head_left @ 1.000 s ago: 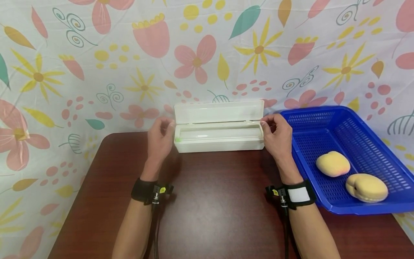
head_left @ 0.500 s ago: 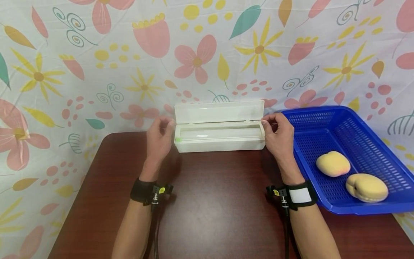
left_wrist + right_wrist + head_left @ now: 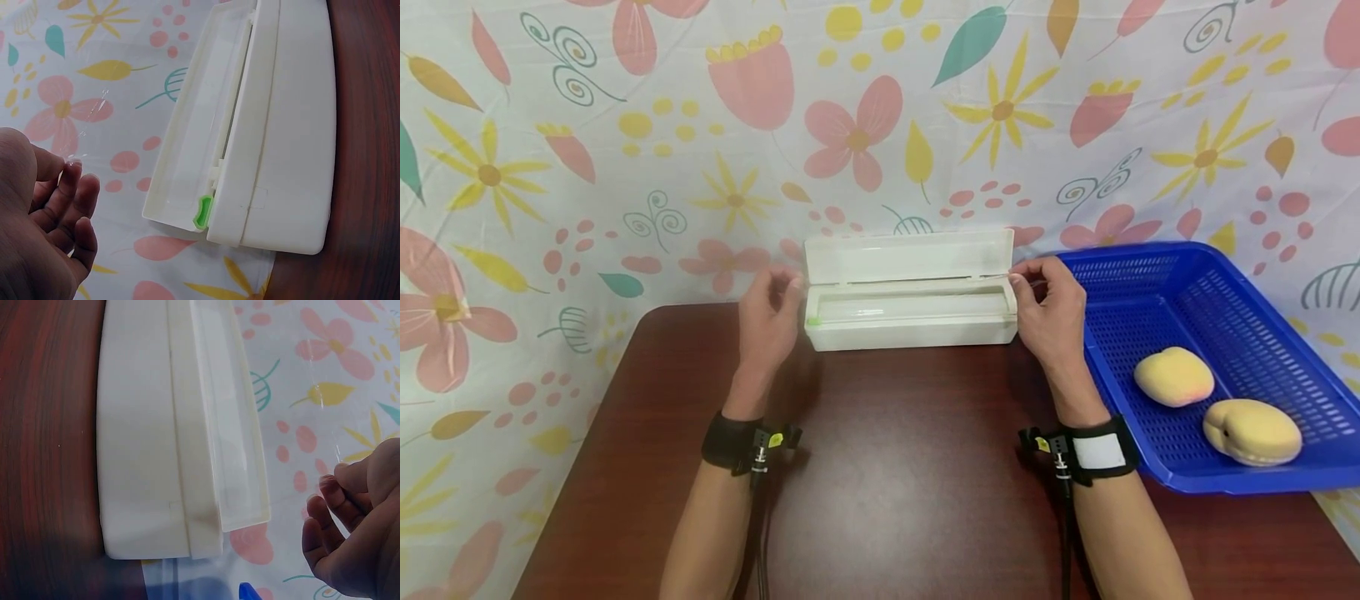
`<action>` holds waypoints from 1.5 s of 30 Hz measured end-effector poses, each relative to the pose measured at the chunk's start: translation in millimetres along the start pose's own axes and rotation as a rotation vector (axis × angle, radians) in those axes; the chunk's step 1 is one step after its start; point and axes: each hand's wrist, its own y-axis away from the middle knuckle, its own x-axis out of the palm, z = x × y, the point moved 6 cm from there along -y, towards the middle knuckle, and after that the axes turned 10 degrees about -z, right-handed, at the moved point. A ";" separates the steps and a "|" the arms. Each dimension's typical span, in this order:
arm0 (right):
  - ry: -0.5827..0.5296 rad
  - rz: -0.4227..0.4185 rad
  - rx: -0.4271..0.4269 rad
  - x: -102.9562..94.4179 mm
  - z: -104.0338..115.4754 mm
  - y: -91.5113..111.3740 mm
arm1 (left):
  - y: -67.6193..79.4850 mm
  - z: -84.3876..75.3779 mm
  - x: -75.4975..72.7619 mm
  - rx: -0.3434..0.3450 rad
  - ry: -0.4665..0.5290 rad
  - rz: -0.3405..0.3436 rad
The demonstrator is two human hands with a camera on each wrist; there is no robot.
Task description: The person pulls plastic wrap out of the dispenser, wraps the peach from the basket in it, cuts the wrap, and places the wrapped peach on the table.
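A long white cling film dispenser (image 3: 913,335) sits at the back of the table, its lid (image 3: 910,257) raised against the wall cloth. Clear film (image 3: 100,107) shows only as faint glints in the wrist views. At the dispenser's left end, my left hand (image 3: 769,323) pinches the film's edge between thumb and forefinger. My right hand (image 3: 1054,318) pinches the film in the same way at the right end. In the left wrist view, a small green slider (image 3: 203,212) is at the end of the dispenser by the lid. How far the film stretches is hard to see.
A blue perforated basket (image 3: 1225,481) stands to the right, close to my right forearm. In it lie two yellow peach-like fruits, one rounder (image 3: 1174,377) and one longer (image 3: 1252,432). Floral cloth (image 3: 880,125) hangs directly behind the dark wooden table (image 3: 880,500).
My right hand has drifted slightly to the right and up. My left hand has barely moved. The dispenser stays in place with its lid raised.
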 end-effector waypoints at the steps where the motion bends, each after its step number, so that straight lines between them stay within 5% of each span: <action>1: -0.001 -0.004 -0.002 -0.9 2.5 -0.3 | -0.1 -0.6 0.1 0.005 -0.001 0.001; 15: -0.022 -0.020 0.014 -10.6 37.4 -3.2 | -1.1 -5.2 -2.9 0.011 -0.007 -0.007; 45: -0.088 -0.052 -0.031 -17.8 50.3 -9.1 | -4.1 -15.1 -5.9 0.017 0.044 -0.004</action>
